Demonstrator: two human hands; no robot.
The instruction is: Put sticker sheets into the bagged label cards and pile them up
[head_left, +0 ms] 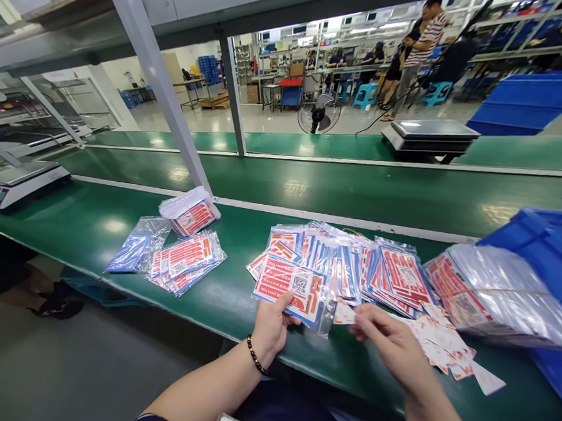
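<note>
My left hand [273, 325] grips a clear plastic bag [289, 289] holding red, white and blue printed cards with a QR code, thumb on top. Just right of the bag's open-looking end, my right hand [387, 340] pinches a small white card [344, 313] with orange print. Loose small white cards [449, 341] lie spread beyond my right wrist. Behind both hands is a heap of bagged cards [326, 249], partly overlapped by the bag in my left hand. More bagged cards [399, 270] fan out on its right side.
Left on the green bench [92, 223] lie bagged cards [184, 258], a blue packet [134, 251] and a banded stack [189, 210]. A large bundle of bags [501, 293] leans by a blue bin [543, 241] at right. Scales [430, 134] and metal posts [164, 87] stand around.
</note>
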